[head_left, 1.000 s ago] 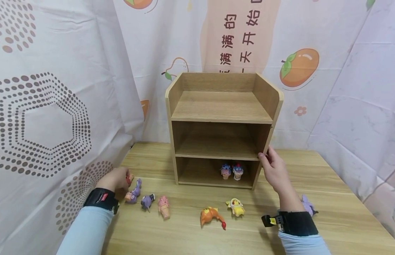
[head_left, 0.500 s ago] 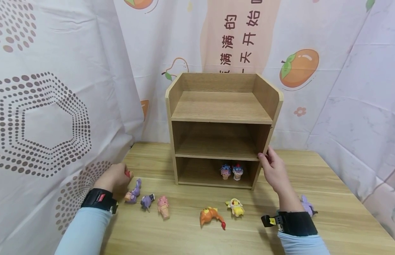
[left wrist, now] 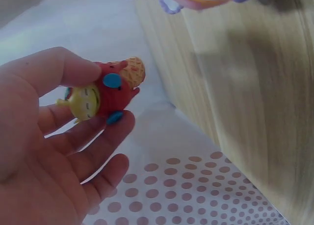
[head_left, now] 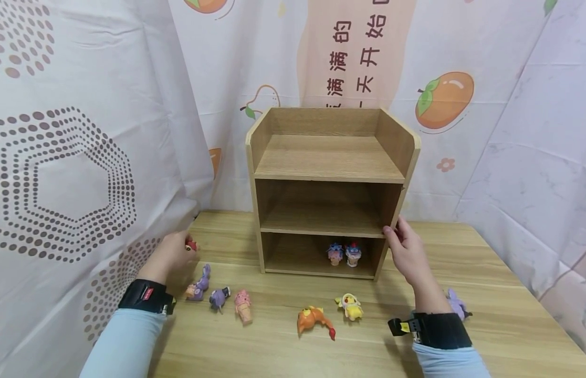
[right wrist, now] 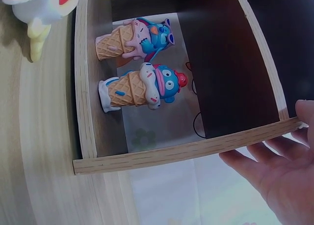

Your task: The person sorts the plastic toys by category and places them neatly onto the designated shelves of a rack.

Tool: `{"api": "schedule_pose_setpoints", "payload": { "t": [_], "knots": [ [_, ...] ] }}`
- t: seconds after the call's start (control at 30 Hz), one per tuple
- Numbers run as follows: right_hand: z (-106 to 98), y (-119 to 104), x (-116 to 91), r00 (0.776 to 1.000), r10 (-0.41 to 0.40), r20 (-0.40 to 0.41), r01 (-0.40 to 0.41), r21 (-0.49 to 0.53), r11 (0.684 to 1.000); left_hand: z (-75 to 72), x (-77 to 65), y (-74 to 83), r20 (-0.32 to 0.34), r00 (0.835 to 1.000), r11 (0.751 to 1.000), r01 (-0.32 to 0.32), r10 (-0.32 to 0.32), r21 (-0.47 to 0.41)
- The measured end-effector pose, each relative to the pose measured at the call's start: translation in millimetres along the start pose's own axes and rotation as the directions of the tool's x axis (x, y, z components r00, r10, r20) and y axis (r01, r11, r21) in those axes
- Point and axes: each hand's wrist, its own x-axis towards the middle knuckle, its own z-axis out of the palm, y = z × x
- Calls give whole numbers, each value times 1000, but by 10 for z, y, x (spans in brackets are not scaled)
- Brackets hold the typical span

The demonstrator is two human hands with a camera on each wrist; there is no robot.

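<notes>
My left hand (head_left: 170,256) pinches a small red figurine (left wrist: 114,90) with a yellow face, blue spots and a waffle-cone base. It lies sideways between thumb and fingers, above the table's left side. My right hand (head_left: 408,257) holds the right side panel of a wooden shelf (head_left: 328,157), thumb on the front edge and fingers along the outer face. On the shelf's bottom level two cone figurines stand side by side: a pink-and-blue one (right wrist: 140,40) and a white-and-blue one with a red cap (right wrist: 144,86).
Near my left hand lie a purple-eared figurine (head_left: 198,284), a purple one (head_left: 219,298) and a pink cone figurine (head_left: 243,306). In front of the shelf are an orange figurine (head_left: 313,319) and a yellow one (head_left: 351,306). Another purple figurine (head_left: 457,303) lies beside my right forearm.
My left hand has lifted the red figurine from the table and moved it slightly away from me. The right hand stays on the shelf's side.
</notes>
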Motion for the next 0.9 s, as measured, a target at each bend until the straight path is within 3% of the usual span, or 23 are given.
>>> {"api": "schedule_pose_setpoints", "payload": {
  "t": [0.2,0.37,0.67,0.9],
  "knots": [
    [-8,-20,-11,1000,-11,5,11,-12,1000,-13,29,53,-114,984,989,-132,138,59],
    [-8,-20,-12,1000,-1,7,1,-16,1000,-2,23,124,-170,968,983,-178,184,47],
    [-12,-27,-9,1000,-5,14,5,-8,1000,-4,-77,356,-152,964,965,-235,217,-113],
    [-5,-4,-1,1000,0,16,0,-7,1000,-10,-165,542,-173,942,944,-310,288,-115]
  ]
}}
